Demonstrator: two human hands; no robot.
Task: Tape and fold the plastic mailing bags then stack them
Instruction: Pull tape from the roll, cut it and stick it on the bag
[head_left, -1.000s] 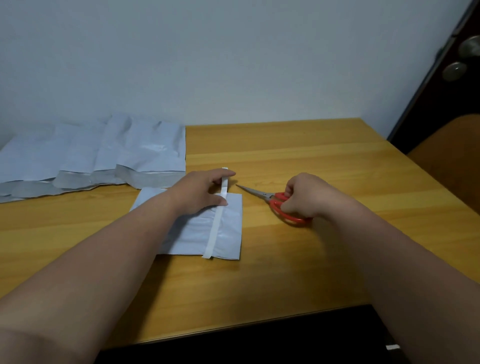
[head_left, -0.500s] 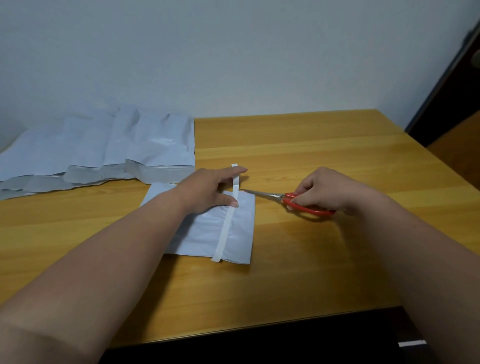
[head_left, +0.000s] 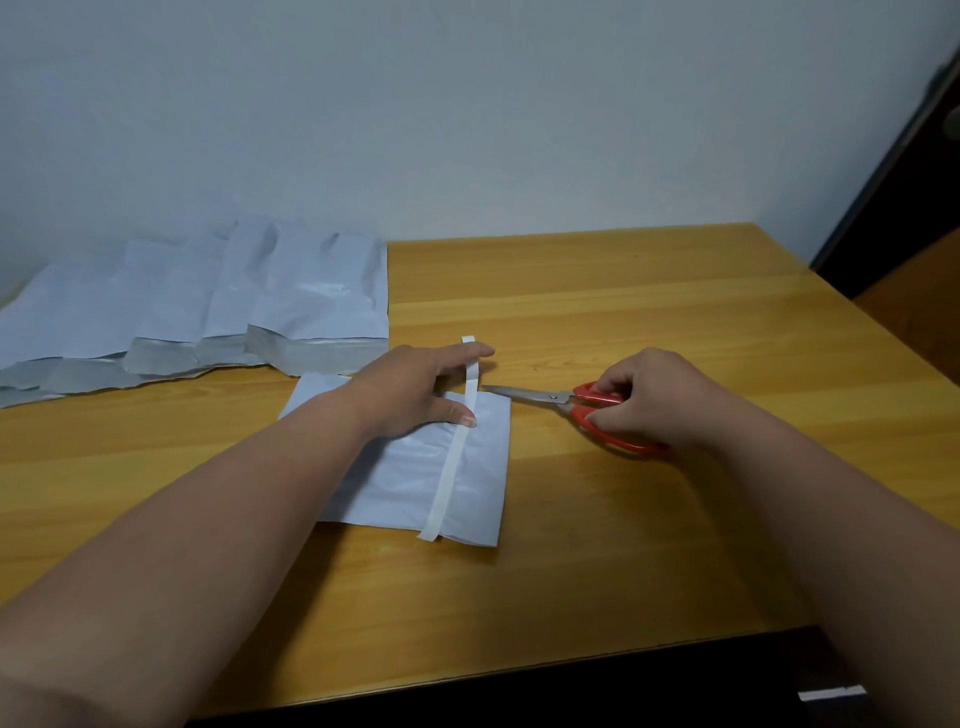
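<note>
A folded pale grey mailing bag (head_left: 467, 493) lies flat on the wooden table (head_left: 649, 545). A white tape strip (head_left: 451, 467) runs along it, its far end lifted past the bag's top edge. My left hand (head_left: 415, 387) rests on the bag, thumb pressing the strip down and forefinger holding the lifted end up. My right hand (head_left: 649, 400) grips red-handled scissors (head_left: 571, 402), whose blade tips point left and touch the strip at the bag's top edge.
Several unfolded grey mailing bags (head_left: 208, 306) lie overlapping at the table's back left, against the white wall. A dark door stands at the far right. The table's near edge runs across the bottom.
My right hand has slid the scissors left until the blade tips reach the tape strip. My left hand has kept its hold on the strip.
</note>
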